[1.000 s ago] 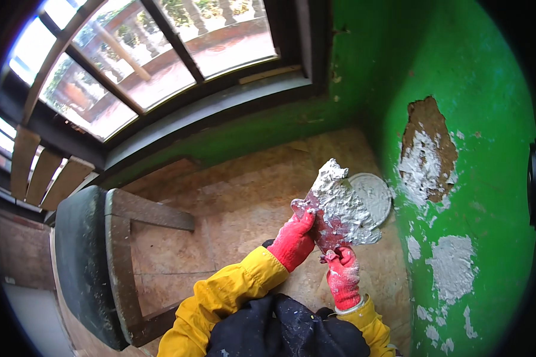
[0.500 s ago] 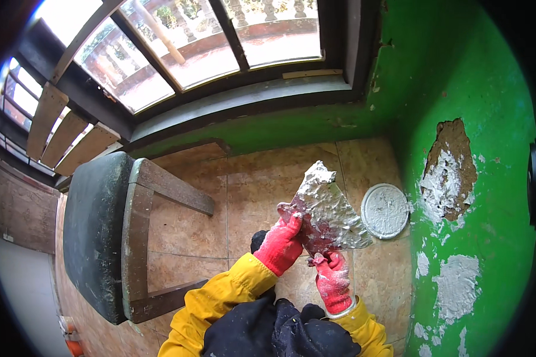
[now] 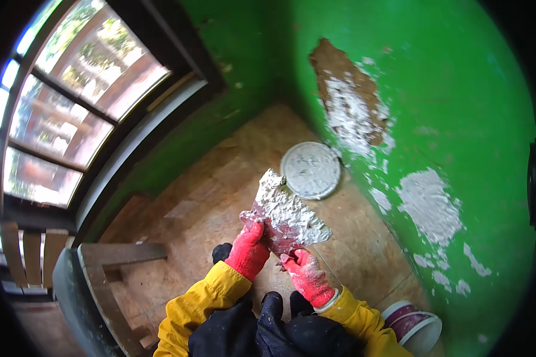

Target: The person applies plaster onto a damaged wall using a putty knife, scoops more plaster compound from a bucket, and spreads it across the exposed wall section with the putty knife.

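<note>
Green-painted walls are meeting at a corner above a bare chipboard floor [image 3: 220, 208], with a dark-framed window [image 3: 83, 113] sitting toward ten o'clock. Both red-gloved hands are gripping a pair of flat metal filling blades heaped with white filler [image 3: 286, 217] at the centre of the view: the left hand [image 3: 248, 250] is wrapping closed around one blade's lower edge, and the right hand [image 3: 307, 275] is pinching the other's handle, fingers curled tight. Judging by the wall, the patching is looking partly done: white filler patches [image 3: 426, 205] are showing at three o'clock, while a brown hole of exposed substrate [image 3: 345, 89] at one o'clock is only partly skimmed and is looking like the larger share remaining. Just beyond the blades, at twelve o'clock from them, a round white tub lid [image 3: 311, 169] is lying flat on the floor, smeared with filler. At five o'clock a round white-rimmed tub [image 3: 414, 327] is standing by the wall; its contents are hard to tell.
</note>
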`<state>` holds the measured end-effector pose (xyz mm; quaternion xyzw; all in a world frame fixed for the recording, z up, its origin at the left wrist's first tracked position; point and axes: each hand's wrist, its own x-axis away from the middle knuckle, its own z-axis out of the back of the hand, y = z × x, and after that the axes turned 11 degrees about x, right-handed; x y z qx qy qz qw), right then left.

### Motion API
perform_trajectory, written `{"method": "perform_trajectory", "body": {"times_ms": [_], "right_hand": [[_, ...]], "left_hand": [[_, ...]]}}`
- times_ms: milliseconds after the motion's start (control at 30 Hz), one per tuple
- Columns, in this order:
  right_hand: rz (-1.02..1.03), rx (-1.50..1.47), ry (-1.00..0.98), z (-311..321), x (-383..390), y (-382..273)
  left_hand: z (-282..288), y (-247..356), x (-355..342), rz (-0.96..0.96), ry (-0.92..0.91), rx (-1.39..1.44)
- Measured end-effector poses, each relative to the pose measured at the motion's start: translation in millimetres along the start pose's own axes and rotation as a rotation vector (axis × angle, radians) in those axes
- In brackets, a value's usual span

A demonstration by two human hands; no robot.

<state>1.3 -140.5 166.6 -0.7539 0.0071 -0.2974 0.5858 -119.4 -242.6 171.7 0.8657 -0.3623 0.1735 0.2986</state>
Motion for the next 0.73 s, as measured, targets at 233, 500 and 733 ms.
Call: {"method": "perform_trajectory", "body": {"times_ms": [233, 500, 733], "right_hand": [[0.185, 0.607, -0.176, 187, 73, 11], [0.114, 0.708, 0.715, 432, 452, 46], [-0.117, 1.233, 1.256, 498, 662, 95]], "left_hand": [[-61, -143, -5, 0.207, -0.127, -0.472], [-224, -430, 129, 0.707, -0.472, -0.936], [-307, -608, 269, 1.151, -0.819, -1.222]]}}
